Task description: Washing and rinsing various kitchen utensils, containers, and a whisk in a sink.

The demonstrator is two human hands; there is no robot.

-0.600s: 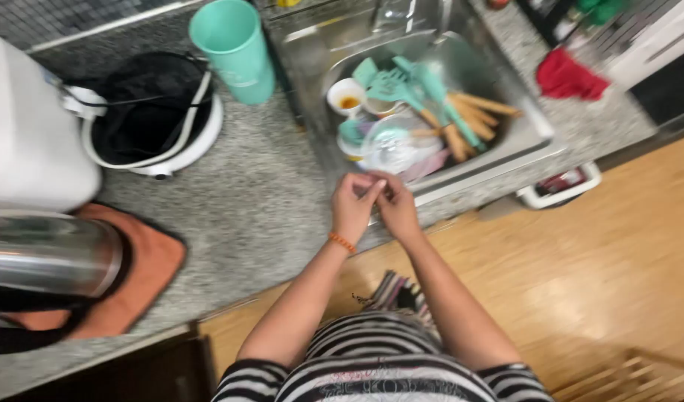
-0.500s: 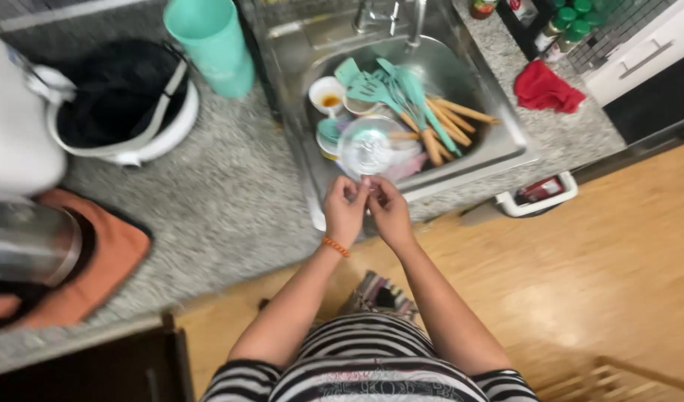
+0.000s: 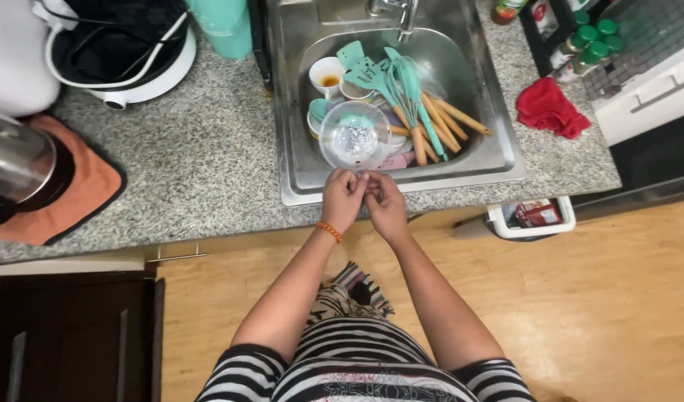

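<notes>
My left hand (image 3: 344, 197) and my right hand (image 3: 384, 202) meet over the front rim of the steel sink (image 3: 290, 112), fingers curled and fingertips touching each other. Nothing shows between them. An orange bracelet sits on my left wrist. Just beyond the hands, inside the sink, a clear glass bowl (image 3: 354, 135) lies on top of other dishes. Behind it are several teal utensils with wooden handles (image 3: 409, 89) and a white cup (image 3: 327, 74) with orange liquid in it.
On the granite counter stand a white pot with a black inside (image 3: 126, 45), a teal cup (image 3: 223, 22), a steel kettle (image 3: 14, 160) on an orange mat (image 3: 81, 186), a red cloth (image 3: 550, 108) and green-capped jars (image 3: 587, 37). A white bin (image 3: 532, 216) sits on the wooden floor.
The view has swung and steadied, so the counter and sink now lie squarer in front of me. My hands stay together at the sink's front edge, fingers still working against each other.
</notes>
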